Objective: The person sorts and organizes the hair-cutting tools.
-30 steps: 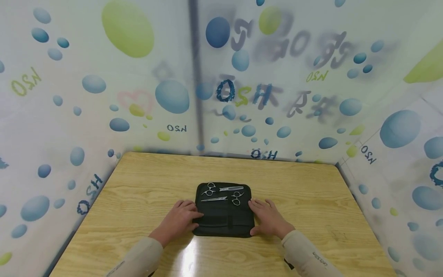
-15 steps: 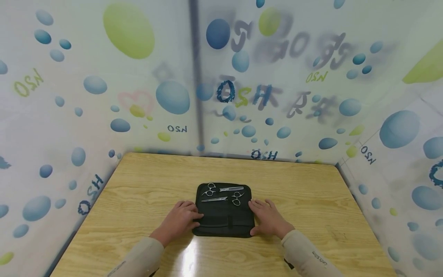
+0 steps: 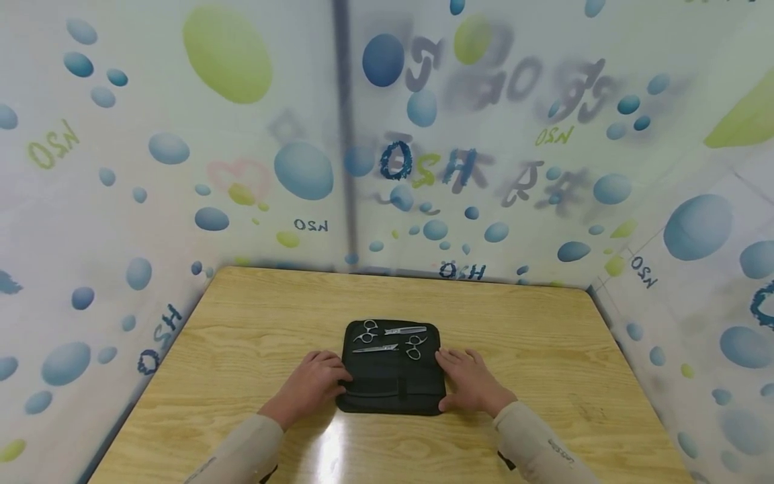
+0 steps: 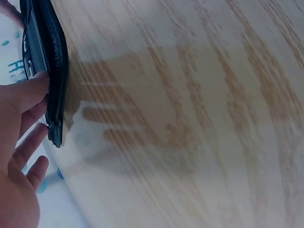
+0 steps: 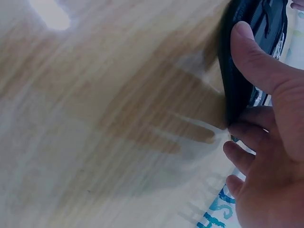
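Black zippered case (image 3: pixel 375 368) lies flat at about mid-width on the worktop (image 3: pixel 254 349), well in from the left, right and far edges; the near edge is out of view. Open room: broad wood margins outboard of both hands, plus a strip beyond the case up to the walls. Left grip (image 3: pixel 311 383) relaxed, unclenched, thumb and fingers touching the case's left edge; right grip (image 3: pixel 473 383) likewise loose, thumb at the near right corner, fingertips farther along the right edge. Surface: pale yellow-brown wood grain, glossy; a bright glare streak (image 3: pixel 330 447) on the near side, hand reflections in both wrist views. Room: pale walls (image 3: pixel 514 121) meeting the worktop, printed with blue and green ovals and H2O lettering. Count: case, 1; scissors, 2, both on the case's far half, handles at opposite ends. Upper scissors (image 3: pixel 402 331) point blades right, lower scissors (image 3: pixel 379 349) point blades left; fine blade detail too small to read. Strap (image 3: pixel 402 388), 1, on the near half. Beige sleeves (image 3: pixel 242 449), 2.
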The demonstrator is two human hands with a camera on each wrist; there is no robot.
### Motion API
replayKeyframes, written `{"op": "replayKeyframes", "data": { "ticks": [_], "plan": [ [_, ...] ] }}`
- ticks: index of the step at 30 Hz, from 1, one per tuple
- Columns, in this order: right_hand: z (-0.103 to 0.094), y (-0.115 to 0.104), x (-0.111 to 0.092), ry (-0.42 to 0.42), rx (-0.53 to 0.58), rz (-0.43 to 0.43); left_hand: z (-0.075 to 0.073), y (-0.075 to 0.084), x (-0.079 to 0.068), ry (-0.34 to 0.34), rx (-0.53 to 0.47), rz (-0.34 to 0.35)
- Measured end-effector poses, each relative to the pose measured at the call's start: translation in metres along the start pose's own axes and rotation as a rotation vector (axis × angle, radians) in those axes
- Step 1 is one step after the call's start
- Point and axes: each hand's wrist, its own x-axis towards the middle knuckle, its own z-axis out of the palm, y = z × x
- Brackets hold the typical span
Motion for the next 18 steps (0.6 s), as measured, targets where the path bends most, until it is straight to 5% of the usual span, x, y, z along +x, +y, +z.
{"op": "replayKeyframes", "data": {
  "ticks": [9, 18],
  "plan": [
    [-0.009, 0.007, 0.004, 0.072, 0.007, 0.004, -0.003, -0.005, -0.001, 0.122, -0.003, 0.014],
    [-0.023, 0.013, 0.017, 0.167, -0.064, 0.051, -0.001, -0.019, 0.006, 0.163, 0.026, -0.126]
  ]
}}
